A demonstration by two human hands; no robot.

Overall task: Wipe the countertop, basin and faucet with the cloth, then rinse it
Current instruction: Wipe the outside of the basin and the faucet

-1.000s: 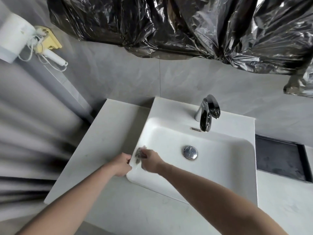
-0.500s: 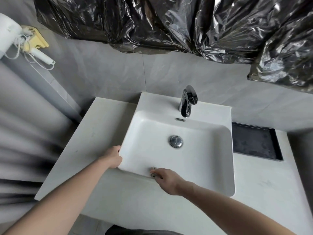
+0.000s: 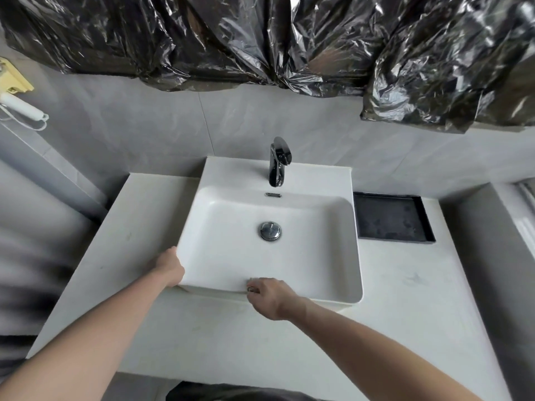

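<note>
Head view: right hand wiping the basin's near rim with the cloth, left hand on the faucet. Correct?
Not quite. In the head view the left hand rests on the basin's near-left corner, not on the faucet, which stands untouched at the back. The rest holds: the right hand works the cloth along the near rim.

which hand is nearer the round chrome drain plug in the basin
Right. The right hand sits on the white basin's front rim, just below the round chrome drain plug; the left hand grips the front-left corner, farther off.
</note>
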